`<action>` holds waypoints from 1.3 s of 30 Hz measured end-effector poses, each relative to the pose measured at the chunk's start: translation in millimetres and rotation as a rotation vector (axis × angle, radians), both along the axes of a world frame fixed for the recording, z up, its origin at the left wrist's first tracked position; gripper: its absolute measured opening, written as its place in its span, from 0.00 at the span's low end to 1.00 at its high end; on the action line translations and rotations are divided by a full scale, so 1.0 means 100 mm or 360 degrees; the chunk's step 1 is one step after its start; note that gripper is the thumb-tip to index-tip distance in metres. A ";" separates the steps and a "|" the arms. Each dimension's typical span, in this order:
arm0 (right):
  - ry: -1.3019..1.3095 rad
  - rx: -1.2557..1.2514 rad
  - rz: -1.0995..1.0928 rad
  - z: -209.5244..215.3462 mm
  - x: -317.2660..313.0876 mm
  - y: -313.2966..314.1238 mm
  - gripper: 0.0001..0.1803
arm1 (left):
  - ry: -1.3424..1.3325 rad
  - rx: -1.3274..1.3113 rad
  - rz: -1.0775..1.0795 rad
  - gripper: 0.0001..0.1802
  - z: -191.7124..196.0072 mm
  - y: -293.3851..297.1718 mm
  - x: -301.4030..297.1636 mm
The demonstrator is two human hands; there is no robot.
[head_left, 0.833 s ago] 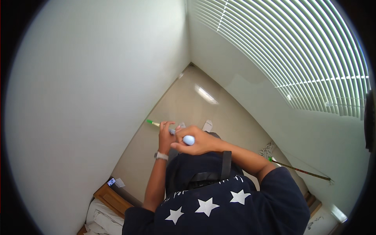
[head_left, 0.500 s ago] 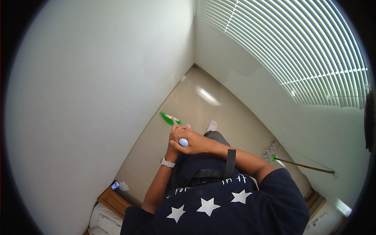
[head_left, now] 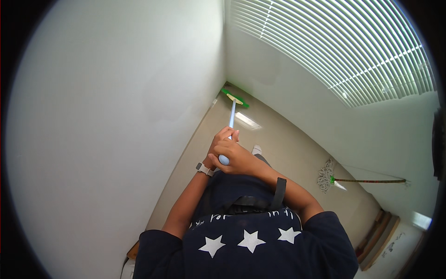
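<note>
Both my hands grip the light blue handle of a flat mop [head_left: 232,111]. My right hand [head_left: 236,156] is closed round the handle near its rounded end, which pokes out beside the thumb. Just farther along, my left hand [head_left: 220,138] wraps the handle; a watch sits on that wrist. The mop's green head [head_left: 240,103], with a cream piece on top, lies on the floor at the far corner where the two walls meet. Its handle runs from there back toward my waist.
A string mop [head_left: 324,176] lies on the floor at the right, its stick along the wall. A white wall [head_left: 116,116] rises on the left. Blinds [head_left: 334,42] cover a window at upper right. Wooden furniture [head_left: 378,239] stands at lower right. My foot [head_left: 257,149] shows ahead.
The mop head has moved away from me, from beside the left wall into the far corner. My hands have shifted slightly forward, still holding the handle. The view has turned a little.
</note>
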State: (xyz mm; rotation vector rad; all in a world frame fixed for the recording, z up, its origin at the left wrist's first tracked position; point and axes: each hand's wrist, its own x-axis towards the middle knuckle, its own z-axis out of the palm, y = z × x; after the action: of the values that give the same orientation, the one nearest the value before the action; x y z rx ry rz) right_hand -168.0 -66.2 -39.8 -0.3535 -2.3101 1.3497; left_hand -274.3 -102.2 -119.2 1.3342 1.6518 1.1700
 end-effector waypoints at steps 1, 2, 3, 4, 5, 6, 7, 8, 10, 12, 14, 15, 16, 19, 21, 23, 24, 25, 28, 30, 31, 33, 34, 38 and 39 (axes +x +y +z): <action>0.0076 0.0008 -0.0055 0.14 0.03 -0.01 0.11 | 0.0000 0.0007 -0.0012 0.15 0.12 0.01 0.02; 0.0154 0.0020 -0.0111 0.31 0.07 -0.01 0.13 | 0.0074 0.0042 -0.0032 0.14 0.23 0.03 0.04; 0.0155 0.0026 -0.0115 0.46 0.09 -0.01 0.13 | 0.0148 0.0074 -0.0042 0.13 0.33 0.03 0.05; 0.0202 -0.0022 -0.0156 0.62 0.13 -0.01 0.14 | 0.0148 0.0080 -0.0046 0.13 0.42 0.04 0.07; 0.0247 -0.0069 -0.0207 0.77 0.18 -0.01 0.14 | 0.0068 0.0177 -0.0069 0.12 0.51 0.04 0.11; 0.0246 -0.0066 -0.0210 0.91 0.24 0.00 0.14 | -0.0010 0.0272 -0.0081 0.12 0.55 0.03 0.11; 0.0134 -0.0122 -0.0198 1.02 0.31 0.01 0.14 | -0.0013 0.0273 -0.0083 0.12 0.55 0.01 0.11; 0.0021 -0.0178 -0.0194 1.10 0.36 0.02 0.13 | -0.0083 0.0113 -0.0119 0.11 0.55 0.00 0.10; 0.0086 -0.0261 -0.0226 1.18 0.38 0.07 0.15 | -0.0157 -0.0051 -0.0158 0.10 0.38 -0.07 0.04; 0.0147 -0.0339 -0.0243 1.18 0.39 0.13 0.17 | 0.0117 0.0151 -0.0309 0.10 -0.14 -0.20 -0.02; 0.0042 -0.0744 -0.0312 1.04 0.40 0.21 0.18 | 0.0161 0.0159 -0.0188 0.10 -0.38 -0.30 0.04; 0.0036 -0.0748 -0.0310 0.96 0.40 0.25 0.18 | -0.0002 -0.0057 -0.0073 0.10 -0.48 -0.34 0.05; -0.0005 -0.0841 -0.0346 0.85 0.38 0.29 0.19 | -0.0165 -0.0273 0.0044 0.10 -0.58 -0.39 0.07; -0.0093 -0.1038 -0.0388 0.50 0.31 0.45 0.19 | -0.0100 -0.0265 0.0236 0.09 -0.69 -0.36 0.10; -0.0143 -0.1141 -0.0358 0.26 0.24 0.55 0.20 | -0.0113 -0.0301 0.0311 0.08 -1.06 -0.32 0.02; -0.0139 -0.1090 -0.0264 0.07 0.14 0.64 0.20 | 0.0067 -0.0171 0.0282 0.06 -1.27 -0.21 -0.08; -0.0144 -0.1094 -0.0262 0.03 0.13 0.70 0.20 | 0.0064 -0.0175 0.0286 0.06 -1.30 -0.11 -0.10; -0.0163 -0.0999 -0.0222 -0.01 0.12 0.75 0.19 | 0.0059 -0.0114 0.0203 0.06 -1.32 0.00 -0.12; -0.0162 -0.0753 -0.0152 -0.05 0.08 0.84 0.17 | 0.0063 0.0048 0.0140 0.07 -1.38 0.31 -0.16; -0.0127 -0.0555 -0.0010 0.04 0.05 0.86 0.14 | -0.0003 -0.0131 0.0220 0.07 -1.31 0.50 -0.16; -0.0119 -0.0553 0.0018 0.06 0.01 0.84 0.14 | -0.0136 0.0204 0.0354 0.09 -1.50 0.52 -0.14; -0.0091 -0.0256 0.0098 0.01 0.04 0.85 0.12 | -0.0123 0.0145 0.0316 0.10 -1.25 0.74 -0.07; -0.0091 -0.0253 0.0083 0.04 0.06 0.85 0.12 | -0.0100 0.0082 0.0291 0.12 -1.07 0.84 -0.02; 0.0067 -0.0041 0.0073 0.36 0.13 0.74 0.11 | -0.0132 0.0206 0.0211 0.15 -0.58 0.94 0.03; 0.0132 -0.0006 0.0061 0.43 0.13 0.70 0.10 | -0.0130 0.0208 0.0212 0.15 -0.46 0.93 0.04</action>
State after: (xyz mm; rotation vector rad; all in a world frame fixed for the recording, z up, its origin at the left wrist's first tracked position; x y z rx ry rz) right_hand -154.5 3.9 3.5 -0.2507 -2.2574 1.3613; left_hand -269.8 -9.4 -165.5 1.2529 1.6504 1.4131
